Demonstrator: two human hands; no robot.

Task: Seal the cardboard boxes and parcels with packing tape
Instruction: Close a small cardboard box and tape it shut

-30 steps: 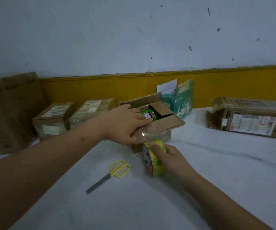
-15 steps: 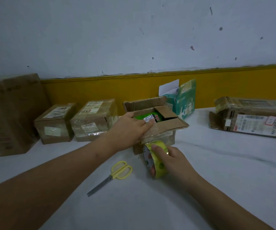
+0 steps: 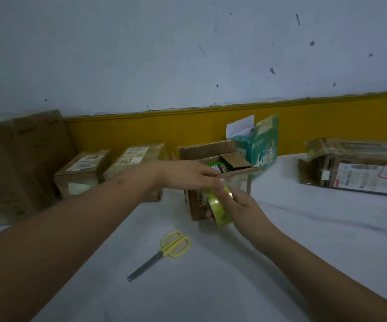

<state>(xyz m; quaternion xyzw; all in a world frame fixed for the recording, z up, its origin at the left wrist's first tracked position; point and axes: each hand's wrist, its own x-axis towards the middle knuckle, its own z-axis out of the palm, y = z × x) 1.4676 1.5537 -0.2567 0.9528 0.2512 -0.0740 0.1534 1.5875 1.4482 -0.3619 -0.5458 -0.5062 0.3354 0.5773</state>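
While your right grip [image 3: 241, 205] curls round the tape roll [image 3: 219, 211], the roll stands on edge just near of the open box [image 3: 207, 149]. Your left grip [image 3: 188, 175] reaches in from the left, fingers straight over the near flap, directly above the roll. Blur hides whether it pinches tape. The seam likely runs left to right.

white table [image 3: 304, 240] bears cardboard boxes [image 3: 81, 173], a green carton [image 3: 263, 145] and yellow scissors [image 3: 162, 252].
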